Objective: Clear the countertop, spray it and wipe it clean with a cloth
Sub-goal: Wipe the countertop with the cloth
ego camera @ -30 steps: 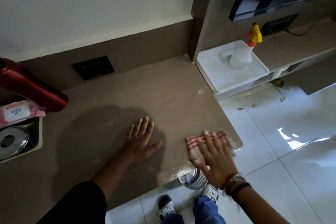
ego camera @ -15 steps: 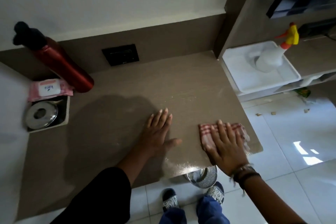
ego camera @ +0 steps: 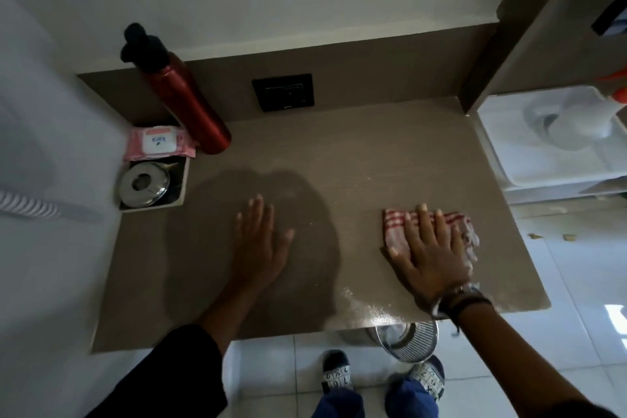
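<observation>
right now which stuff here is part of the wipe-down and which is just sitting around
In use: cloth under right hand, countertop, left hand, spray bottle.
Lying about: red bottle, wipes pack, steel lid, basket.

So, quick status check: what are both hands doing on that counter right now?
Right hand flat on red-striped cloth, pressing it to countertop. Left hand flat on bare surface, empty. Red bottle and wipes pack at back-left corner.

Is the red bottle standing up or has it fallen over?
Standing up. The red bottle rests on its base on the counter by the back wall, its black cap on top. It only looks tilted through the wide lens.
</observation>
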Motion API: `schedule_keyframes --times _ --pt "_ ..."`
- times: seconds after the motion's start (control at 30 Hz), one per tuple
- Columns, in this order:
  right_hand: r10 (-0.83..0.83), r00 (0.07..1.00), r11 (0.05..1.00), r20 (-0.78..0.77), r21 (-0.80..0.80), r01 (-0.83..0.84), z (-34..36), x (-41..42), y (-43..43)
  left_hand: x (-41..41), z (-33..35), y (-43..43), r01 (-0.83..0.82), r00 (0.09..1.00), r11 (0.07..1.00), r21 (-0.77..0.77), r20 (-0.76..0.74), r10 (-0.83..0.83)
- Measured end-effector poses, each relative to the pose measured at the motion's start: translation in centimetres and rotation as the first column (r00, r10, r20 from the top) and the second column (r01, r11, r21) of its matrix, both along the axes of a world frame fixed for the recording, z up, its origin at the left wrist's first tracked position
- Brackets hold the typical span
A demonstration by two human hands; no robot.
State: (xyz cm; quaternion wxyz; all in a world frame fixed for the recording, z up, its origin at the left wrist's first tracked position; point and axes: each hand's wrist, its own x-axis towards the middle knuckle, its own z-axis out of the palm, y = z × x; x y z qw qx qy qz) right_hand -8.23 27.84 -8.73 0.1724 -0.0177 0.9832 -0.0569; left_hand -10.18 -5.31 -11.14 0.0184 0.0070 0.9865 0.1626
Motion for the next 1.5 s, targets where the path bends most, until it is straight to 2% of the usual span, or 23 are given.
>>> schedule_keyframes --times 0.07,0.13,0.23,0.3,0.37,0.47,0.5,0.57,0.63,0.7,0.77,0.87,0.97,1.03,1.1,1.2,1.27,1.33,1.4,1.43,1.5 --pt "0.023 0.999 1.0 0.029 -0.013 -0.022 0.3 2.2 -0.1 -2.4 0.2 -1.1 -0.06 0.998 0.998 0.013 -0.013 0.06" --pt "0.05 0.997 0.999 0.052 -0.004 -0.05 0.3 3.0 0.4 -5.4 0.8 -1.7 -0.048 0.999 0.997 0.059 -0.005 0.049" --pt "0.096 0.992 0.991 0.083 0.087 -0.103 0.4 2.0 1.0 -8.6 1.0 -2.7 0.057 0.996 0.998 0.015 0.061 -0.058" --pt "0.11 0.989 0.982 0.099 0.14 -0.123 0.3 0.5 0.9 -8.9 0.4 -3.2 0.118 0.992 0.992 -0.037 0.052 -0.116" --pt "0.016 0.998 0.994 0.063 0.105 -0.023 0.5 -1.8 0.0 -8.6 -0.2 -3.5 0.125 0.992 0.992 -0.029 0.0 -0.125" --pt "-0.141 0.989 0.989 0.035 -0.047 0.142 1.1 -4.5 -3.0 -8.7 -0.7 -3.5 0.124 0.991 0.992 -0.006 -0.05 -0.124" --pt "-0.116 0.993 0.992 0.033 -0.046 0.118 1.0 -4.3 -4.2 -8.8 -0.7 -3.6 0.127 0.99 0.992 -0.007 -0.06 -0.127" --pt "0.072 0.997 0.997 0.016 -0.025 -0.072 0.4 -1.9 -5.9 -8.8 -0.6 -3.6 0.134 0.989 0.991 -0.013 -0.058 -0.134" --pt "0.259 0.964 0.965 0.055 -0.056 -0.256 -0.1 2.8 -6.0 -8.7 -0.3 -3.6 0.138 0.989 0.99 -0.01 -0.06 -0.139" --pt "0.29 0.953 0.955 0.086 -0.092 -0.282 -0.5 6.6 -3.9 -8.7 0.1 -3.4 0.142 0.987 0.99 0.006 -0.077 -0.141" --pt "0.173 0.982 0.985 0.081 -0.038 -0.17 -0.8 7.4 -0.1 -8.7 0.1 -3.4 0.139 0.988 0.99 0.013 -0.074 -0.138" --pt "-0.099 0.992 0.992 0.075 0.086 0.093 -0.7 0.4 4.2 -8.9 -0.3 -3.4 0.138 0.987 0.99 -0.009 -0.079 -0.138" --pt "-0.269 0.962 0.963 0.043 -0.004 0.269 -0.3 -9.8 1.4 -8.9 -0.8 -3.7 0.138 0.986 0.99 -0.017 -0.088 -0.139" --pt "-0.203 0.979 0.978 -0.013 -0.047 0.202 -0.6 -13.5 -3.9 -9.0 -1.1 -3.7 0.139 0.987 0.99 0.001 -0.086 -0.138" --pt "-0.001 0.999 0.999 -0.044 -0.043 -0.001 -0.7 -12.0 -9.0 -8.9 -1.0 -3.9 0.134 0.987 0.991 0.024 -0.096 -0.131" --pt "0.275 0.96 0.957 -0.052 -0.078 -0.279 -0.9 -3.0 -11.5 -8.7 -0.6 -3.8 0.13 0.989 0.991 0.036 -0.075 -0.128" --pt "0.326 0.945 0.94 -0.024 -0.101 -0.327 -1.2 2.9 -8.8 -8.7 -0.4 -3.7 0.124 0.991 0.992 0.036 -0.047 -0.122" --pt "0.192 0.981 0.981 -0.011 -0.039 -0.193 -1.3 5.7 -3.6 -8.7 -0.6 -3.6 0.135 0.99 0.991 0.017 -0.031 -0.135" --pt "-0.086 0.996 0.995 0.023 0.055 0.085 -0.9 3.9 1.5 -8.9 -0.7 -3.7 0.138 0.99 0.99 -0.01 -0.016 -0.138" --pt "-0.212 0.976 0.974 0.046 0.089 0.208 -0.7 1.6 3.1 -9.1 -0.8 -3.7 0.142 0.99 0.99 -0.019 -0.01 -0.142" --pt "-0.407 0.912 0.913 0.045 0.013 0.407 -0.2 -4.7 3.4 -9.1 -0.8 -3.7 0.148 0.989 0.989 -0.009 -0.013 -0.149"
